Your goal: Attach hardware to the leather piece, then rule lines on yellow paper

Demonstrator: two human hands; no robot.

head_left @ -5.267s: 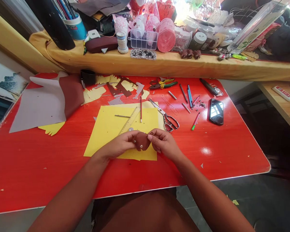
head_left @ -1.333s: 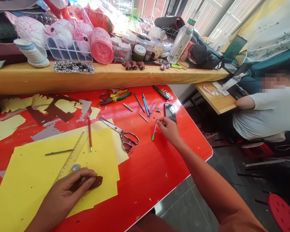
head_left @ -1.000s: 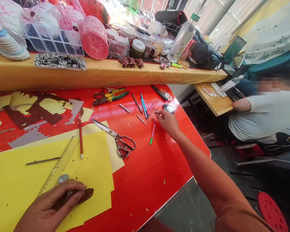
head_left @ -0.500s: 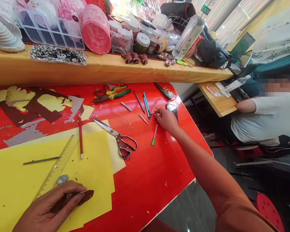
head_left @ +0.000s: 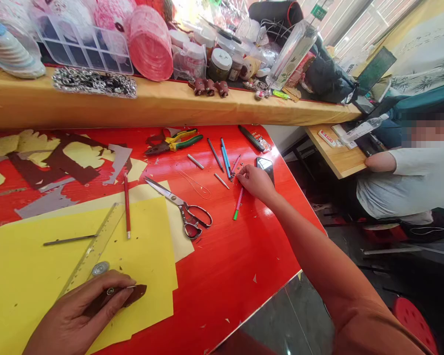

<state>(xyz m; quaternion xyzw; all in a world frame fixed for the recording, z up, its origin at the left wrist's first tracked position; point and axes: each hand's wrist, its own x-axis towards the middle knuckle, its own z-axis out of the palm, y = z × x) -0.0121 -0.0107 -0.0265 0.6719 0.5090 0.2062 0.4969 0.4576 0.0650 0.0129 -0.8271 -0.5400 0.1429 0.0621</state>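
My left hand [head_left: 61,315] is shut tight on a small brown leather piece [head_left: 135,294]. It is over a big yellow paper sheet [head_left: 25,291], near the bottom of what I can see. A little shiny metal snap [head_left: 111,291] sits on the leather, right by my fingers. My right hand [head_left: 257,183] is stretched far across the red table [head_left: 222,266], and my fingers [head_left: 243,170] are down at a small pile of metal bits [head_left: 238,172]. I cannot tell if my fingers are holding a bit or just touching the pile, because my hand hides that spot. A black phone [head_left: 265,166] is just beside my right hand, and a pink pen [head_left: 238,203] lies just below it. Blue pens [head_left: 225,165] are near the pile too. Back by my left hand, a round metal disc [head_left: 100,268] sits just beside a clear ruler [head_left: 92,241]. Big scissors [head_left: 179,209] lie between my two hands. Another person [head_left: 395,185] sits well apart from me, at a wooden desk [head_left: 336,160].
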